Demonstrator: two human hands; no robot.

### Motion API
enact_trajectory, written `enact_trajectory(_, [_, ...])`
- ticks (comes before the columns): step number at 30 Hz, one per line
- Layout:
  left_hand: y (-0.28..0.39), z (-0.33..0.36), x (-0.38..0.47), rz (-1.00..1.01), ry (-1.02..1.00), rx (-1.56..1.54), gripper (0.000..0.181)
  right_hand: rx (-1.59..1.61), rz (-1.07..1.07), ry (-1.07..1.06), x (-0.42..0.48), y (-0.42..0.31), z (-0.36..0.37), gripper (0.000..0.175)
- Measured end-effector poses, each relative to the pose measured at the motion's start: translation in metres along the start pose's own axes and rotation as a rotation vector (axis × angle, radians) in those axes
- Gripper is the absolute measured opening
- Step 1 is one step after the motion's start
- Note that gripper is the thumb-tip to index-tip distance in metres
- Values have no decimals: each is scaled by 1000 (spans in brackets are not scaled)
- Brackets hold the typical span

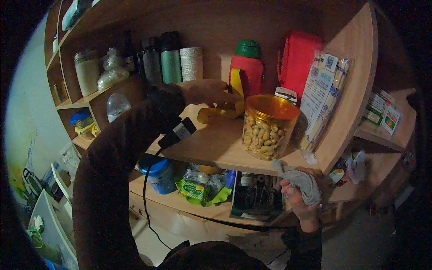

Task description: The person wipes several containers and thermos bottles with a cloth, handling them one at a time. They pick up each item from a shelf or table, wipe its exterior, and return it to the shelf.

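My left hand (214,93) reaches across the cupboard shelf, its fingers curled at the yellow strap (237,82) of a red bottle with a green lid (247,72). Part of the fingers is in shadow. Under that hand a yellow band (216,115) lies on the wood; it looks like more of the strap. A clear jar of peanuts in their shells (261,136) with an amber lid stands right of it, near the shelf's front edge. Below the jar, my right hand (298,199) grips a bunched grey cloth (303,184), one corner of which touches or nears the shelf edge.
Green flask (171,65), white textured cup (191,64) and glass jar (86,74) line the back left. A red case (300,60) and packaged chopsticks (320,101) lean at right. Below are a blue-lidded tub (158,175) and wipes pack (194,190). A black cable (145,192) hangs in front.
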State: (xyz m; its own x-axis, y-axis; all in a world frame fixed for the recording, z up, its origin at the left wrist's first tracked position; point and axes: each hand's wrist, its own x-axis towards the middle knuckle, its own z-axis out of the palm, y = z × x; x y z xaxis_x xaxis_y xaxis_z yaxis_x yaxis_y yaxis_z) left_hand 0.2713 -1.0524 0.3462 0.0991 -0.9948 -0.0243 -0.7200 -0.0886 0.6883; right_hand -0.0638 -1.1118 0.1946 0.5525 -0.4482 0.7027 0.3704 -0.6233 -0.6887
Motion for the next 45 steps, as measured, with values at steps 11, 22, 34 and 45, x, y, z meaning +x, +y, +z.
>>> enact_trajectory(11, [-6,8,-6,73,59,-57,58,-334,-96,-39,-9,33,-9,39])
enact_trajectory(22, [20,41,-176,244,326,233,49,-54,81,-2,-3,16,-11,37])
enact_trajectory(34, [-113,-43,-396,222,1167,-367,25,-102,171,-74,-8,-28,130,38])
enact_trajectory(45, [-267,-180,-456,82,1359,-162,28,-139,226,-120,0,-77,288,38])
